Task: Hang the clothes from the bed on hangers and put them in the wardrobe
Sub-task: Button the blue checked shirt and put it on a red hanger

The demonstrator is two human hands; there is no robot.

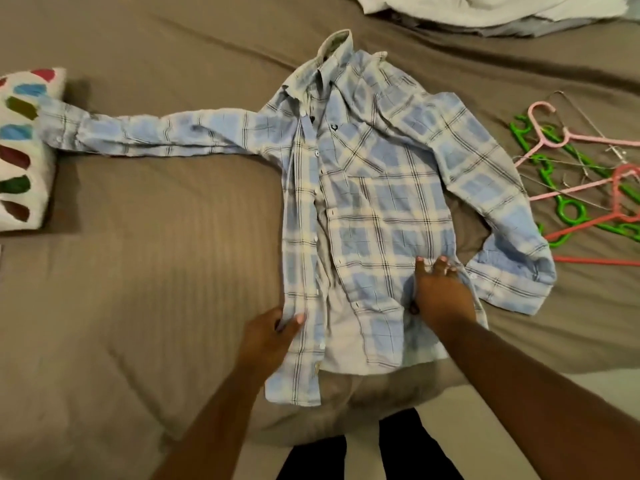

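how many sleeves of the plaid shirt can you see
2 on the plaid shirt. The straight sleeve reaches the patterned pillow; the bent sleeve curves down beside the hangers, cuff near the right hand. Neither is hidden.

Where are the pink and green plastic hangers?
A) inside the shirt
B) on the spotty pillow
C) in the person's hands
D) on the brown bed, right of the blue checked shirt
D: the pink and green plastic hangers lie in a pile on the brown bed, right of the blue checked shirt.
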